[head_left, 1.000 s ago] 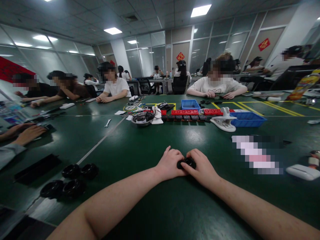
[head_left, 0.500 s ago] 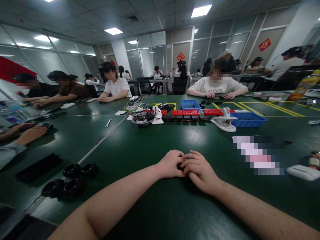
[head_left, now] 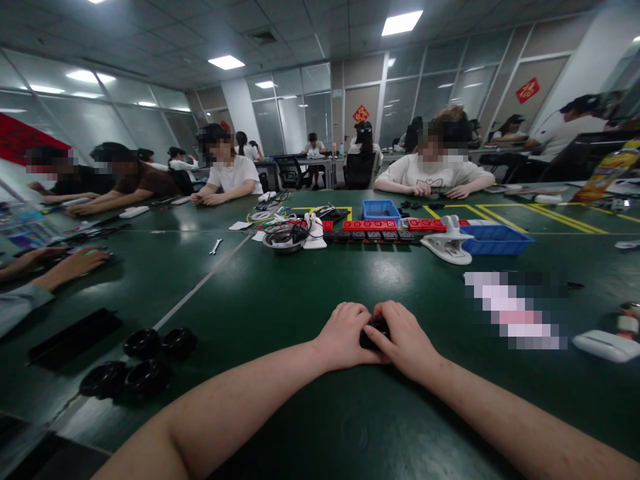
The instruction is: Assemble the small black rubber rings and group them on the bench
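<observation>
My left hand (head_left: 343, 337) and my right hand (head_left: 409, 340) are cupped around a small black part (head_left: 376, 331) just above the green table (head_left: 280, 407). Only a dark piece of it shows between my fingers and thumbs, so its kind is not clear. Both hands are closed on it, the left from its left side and the right from the other. Several black ring-shaped pieces (head_left: 150, 379) lie to the left of my arms, beside a long black strip-like piece (head_left: 75, 335).
Ahead lie a metal bowl (head_left: 284, 240), red and black socket strips (head_left: 370, 225), a white clip stand (head_left: 447, 241) and blue bins (head_left: 495, 239). A wrench (head_left: 215, 247) lies left of them. Another person's hands (head_left: 75, 267) work at the left; a white case (head_left: 606, 345) lies right.
My right hand has shifted, its fingers now over the far side of the black part and its thumb in front. More of the part shows. The co-worker's hands at the left moved slightly.
</observation>
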Available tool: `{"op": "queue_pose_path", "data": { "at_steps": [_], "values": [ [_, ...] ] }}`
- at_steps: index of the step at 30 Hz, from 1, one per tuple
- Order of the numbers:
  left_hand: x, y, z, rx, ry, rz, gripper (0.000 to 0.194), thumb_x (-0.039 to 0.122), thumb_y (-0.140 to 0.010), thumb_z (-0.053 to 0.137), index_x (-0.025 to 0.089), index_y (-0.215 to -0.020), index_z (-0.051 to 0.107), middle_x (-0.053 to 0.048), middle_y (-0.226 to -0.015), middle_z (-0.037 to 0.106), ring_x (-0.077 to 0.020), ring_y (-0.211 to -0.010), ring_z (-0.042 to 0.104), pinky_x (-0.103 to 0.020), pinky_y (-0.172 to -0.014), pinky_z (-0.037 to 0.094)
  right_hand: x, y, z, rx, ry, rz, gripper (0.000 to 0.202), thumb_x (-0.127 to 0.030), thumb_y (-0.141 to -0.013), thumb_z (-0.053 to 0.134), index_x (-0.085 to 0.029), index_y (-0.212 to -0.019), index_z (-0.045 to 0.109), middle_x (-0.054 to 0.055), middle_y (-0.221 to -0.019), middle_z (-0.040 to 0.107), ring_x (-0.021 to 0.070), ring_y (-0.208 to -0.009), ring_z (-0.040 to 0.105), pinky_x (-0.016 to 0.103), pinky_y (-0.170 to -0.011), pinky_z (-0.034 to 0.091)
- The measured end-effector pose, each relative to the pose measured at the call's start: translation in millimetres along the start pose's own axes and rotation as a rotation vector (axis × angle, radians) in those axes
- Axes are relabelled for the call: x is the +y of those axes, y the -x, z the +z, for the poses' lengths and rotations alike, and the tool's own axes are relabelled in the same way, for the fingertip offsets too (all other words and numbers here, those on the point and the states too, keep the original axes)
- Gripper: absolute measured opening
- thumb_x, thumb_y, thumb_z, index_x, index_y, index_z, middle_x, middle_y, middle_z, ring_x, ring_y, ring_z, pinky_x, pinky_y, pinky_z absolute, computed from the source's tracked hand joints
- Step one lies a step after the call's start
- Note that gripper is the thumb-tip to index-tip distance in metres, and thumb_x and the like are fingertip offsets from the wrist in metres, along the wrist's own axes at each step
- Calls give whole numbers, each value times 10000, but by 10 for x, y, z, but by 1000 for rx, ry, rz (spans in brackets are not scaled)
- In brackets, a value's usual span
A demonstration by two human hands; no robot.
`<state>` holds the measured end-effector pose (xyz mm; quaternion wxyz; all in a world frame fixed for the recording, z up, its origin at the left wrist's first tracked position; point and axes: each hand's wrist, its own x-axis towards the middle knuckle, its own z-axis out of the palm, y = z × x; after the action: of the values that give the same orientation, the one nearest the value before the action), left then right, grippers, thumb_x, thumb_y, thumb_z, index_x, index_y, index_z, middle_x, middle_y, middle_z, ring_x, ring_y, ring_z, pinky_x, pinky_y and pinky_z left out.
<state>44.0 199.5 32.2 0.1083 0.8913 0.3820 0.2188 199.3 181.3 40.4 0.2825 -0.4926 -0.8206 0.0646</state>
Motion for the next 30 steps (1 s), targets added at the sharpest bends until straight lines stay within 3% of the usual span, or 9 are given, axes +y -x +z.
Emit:
{"op": "queue_pose_path", "data": {
  "at_steps": [5, 11, 17, 23, 27, 30],
  "values": [
    [-14, 2, 42, 4, -2, -33, 343, 446, -631, 653, 175, -829, 581, -35, -912, 534, -208, -882, 488, -355, -826, 387, 3, -7, 43, -13, 16, 46, 169, -346, -801, 484, -182, -782, 447, 37, -753, 505, 192, -717, 472, 325, -640, 394],
    [-59, -18, 10, -9, 44, -25, 342, 449, -628, 665, 178, -826, 600, -33, -919, 538, -200, -876, 486, -344, -822, 395, 9, -6, 13, -14, 2, 22, 158, -318, -771, 523, -179, -755, 451, 29, -735, 496, 181, -697, 462, 317, -625, 387],
    [-174, -63, -41, -108, 83, 92, 349, 445, -651, 664, 190, -885, 617, -35, -968, 534, -202, -924, 481, -327, -820, 395, -30, -6, -54, -21, -73, -86, 104, -270, -774, 513, -176, -811, 537, 53, -809, 526, 190, -771, 479, 344, -688, 405],
    [-234, -75, -59, -143, 68, 137, 282, 409, -684, 647, 219, -891, 626, -23, -1006, 527, -197, -957, 476, -326, -844, 380, -70, 18, -122, -20, -133, -260, 234, -148, -748, 434, -188, -926, 581, 66, -902, 588, 205, -838, 509, 390, -745, 408],
    [-223, -69, -45, -144, 43, 159, 271, 429, -679, 647, 224, -854, 623, -18, -1004, 524, -201, -961, 475, -328, -847, 375, -66, 50, -129, -35, -175, -383, 268, -72, -691, 413, -221, -832, 586, 10, -924, 632, 199, -949, 517, 449, -920, 309],
    [-206, -63, -46, -128, 37, 145, 394, 474, -637, 664, 212, -923, 597, -34, -1001, 519, -216, -962, 471, -344, -854, 375, -59, 62, -133, -5, -181, -392, 284, -95, -715, 425, -219, -932, 561, 19, -987, 614, 201, -1013, 493, 461, -976, 248]
  ]
}}
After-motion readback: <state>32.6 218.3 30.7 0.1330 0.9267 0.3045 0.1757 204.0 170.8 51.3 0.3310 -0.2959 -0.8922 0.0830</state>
